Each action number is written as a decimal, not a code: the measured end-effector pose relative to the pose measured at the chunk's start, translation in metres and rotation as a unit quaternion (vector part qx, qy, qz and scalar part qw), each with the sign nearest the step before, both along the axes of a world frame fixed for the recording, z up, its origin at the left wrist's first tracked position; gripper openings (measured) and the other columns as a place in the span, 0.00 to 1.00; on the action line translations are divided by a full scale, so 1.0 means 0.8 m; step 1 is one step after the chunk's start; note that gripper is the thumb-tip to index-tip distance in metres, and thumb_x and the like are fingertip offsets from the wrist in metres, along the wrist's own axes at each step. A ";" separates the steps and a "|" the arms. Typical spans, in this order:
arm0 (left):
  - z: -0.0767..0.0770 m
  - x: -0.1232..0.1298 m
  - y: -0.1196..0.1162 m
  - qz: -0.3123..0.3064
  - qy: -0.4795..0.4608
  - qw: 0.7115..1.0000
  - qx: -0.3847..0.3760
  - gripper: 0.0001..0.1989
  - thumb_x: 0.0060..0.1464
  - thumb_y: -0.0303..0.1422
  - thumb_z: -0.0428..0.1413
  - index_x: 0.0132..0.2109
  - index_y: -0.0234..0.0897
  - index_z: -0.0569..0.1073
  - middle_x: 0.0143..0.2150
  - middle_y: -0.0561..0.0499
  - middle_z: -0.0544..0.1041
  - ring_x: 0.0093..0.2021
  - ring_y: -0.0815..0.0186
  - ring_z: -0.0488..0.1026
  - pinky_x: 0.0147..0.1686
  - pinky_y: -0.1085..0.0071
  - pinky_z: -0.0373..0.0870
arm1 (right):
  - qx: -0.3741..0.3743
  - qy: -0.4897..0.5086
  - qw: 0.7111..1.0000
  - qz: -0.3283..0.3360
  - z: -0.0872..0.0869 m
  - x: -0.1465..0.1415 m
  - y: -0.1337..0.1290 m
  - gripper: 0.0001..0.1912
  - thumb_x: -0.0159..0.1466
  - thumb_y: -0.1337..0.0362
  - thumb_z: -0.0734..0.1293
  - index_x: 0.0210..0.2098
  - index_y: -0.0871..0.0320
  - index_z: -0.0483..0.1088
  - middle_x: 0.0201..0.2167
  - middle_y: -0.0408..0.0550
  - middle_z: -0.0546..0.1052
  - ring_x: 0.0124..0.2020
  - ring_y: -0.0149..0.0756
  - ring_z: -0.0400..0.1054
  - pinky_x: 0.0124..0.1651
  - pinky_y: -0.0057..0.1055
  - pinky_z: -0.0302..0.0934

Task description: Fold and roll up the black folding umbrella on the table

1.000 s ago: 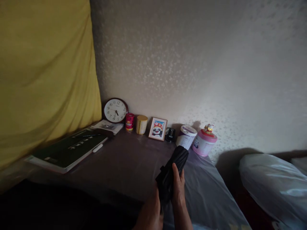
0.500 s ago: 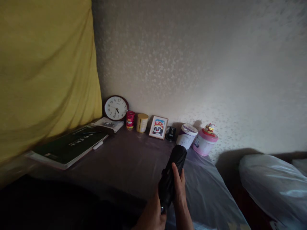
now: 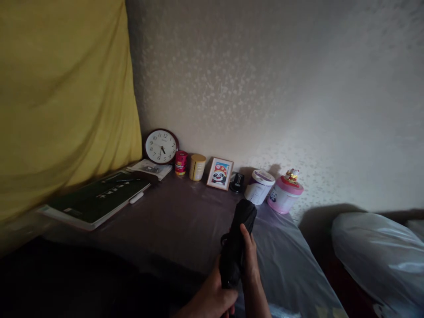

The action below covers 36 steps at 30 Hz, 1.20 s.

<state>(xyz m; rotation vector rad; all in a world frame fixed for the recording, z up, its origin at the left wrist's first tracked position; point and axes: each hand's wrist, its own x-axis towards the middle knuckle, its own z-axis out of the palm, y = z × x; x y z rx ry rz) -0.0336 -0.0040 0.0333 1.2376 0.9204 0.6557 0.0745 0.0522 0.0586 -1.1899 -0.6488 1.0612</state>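
A folded black umbrella (image 3: 236,249) is held above the near part of the table, its top end tilted away and to the right. My left hand (image 3: 214,291) is closed around its lower end. Along its right side lies my right hand (image 3: 251,256), gripping the fabric with the thumb up. A small dark loop sticks out at the umbrella's left side. Beyond its top end stands a white tub with a purple and white lid (image 3: 260,187).
On the table (image 3: 185,221) by the wall stand a clock (image 3: 161,146), a red can (image 3: 180,163), a yellow-lidded can (image 3: 198,168), a framed panda picture (image 3: 220,174), a black object (image 3: 237,182) and a pink tub (image 3: 285,194) with a figurine. Green book (image 3: 99,196) at left; plastic-wrapped bundle (image 3: 377,256) at right.
My left hand has shifted slightly, covering the silvery tip at the umbrella's lower end. The umbrella stands a bit more upright, and its loop shows more clearly. The view has shifted slightly.
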 end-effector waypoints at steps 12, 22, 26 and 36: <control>-0.006 -0.008 -0.001 0.031 0.019 0.994 0.105 0.43 0.44 0.22 0.50 0.65 0.41 0.40 0.41 0.47 0.74 0.29 0.66 0.74 0.35 0.66 0.71 | -0.022 0.027 0.999 0.013 -0.006 0.005 -0.003 0.27 0.49 0.46 0.69 0.37 0.62 0.71 0.22 0.42 0.74 0.22 0.35 0.68 0.26 0.30 0.63; -0.031 -0.004 0.000 0.116 0.060 0.954 0.269 0.46 0.40 0.19 0.50 0.65 0.38 0.40 0.66 0.41 0.50 0.64 0.55 0.51 0.60 0.60 0.52 | 0.011 -0.074 0.996 -0.040 -0.003 0.003 0.000 0.29 0.46 0.51 0.73 0.44 0.59 0.70 0.32 0.44 0.78 0.36 0.40 0.71 0.37 0.31 0.65; -0.026 -0.008 0.001 0.090 0.083 0.963 0.238 0.45 0.40 0.20 0.51 0.65 0.40 0.42 0.63 0.39 0.55 0.58 0.53 0.62 0.56 0.57 0.60 | 0.003 -0.055 0.997 -0.053 -0.007 0.005 -0.001 0.29 0.47 0.50 0.72 0.44 0.60 0.71 0.28 0.42 0.77 0.32 0.39 0.71 0.35 0.31 0.65; -0.005 -0.009 -0.006 0.028 0.036 0.993 0.107 0.43 0.46 0.24 0.50 0.65 0.41 0.37 0.41 0.46 0.73 0.29 0.65 0.74 0.30 0.68 0.72 | -0.013 -0.040 0.999 -0.009 -0.010 0.009 -0.001 0.28 0.47 0.47 0.71 0.40 0.61 0.71 0.26 0.43 0.76 0.30 0.39 0.71 0.32 0.30 0.65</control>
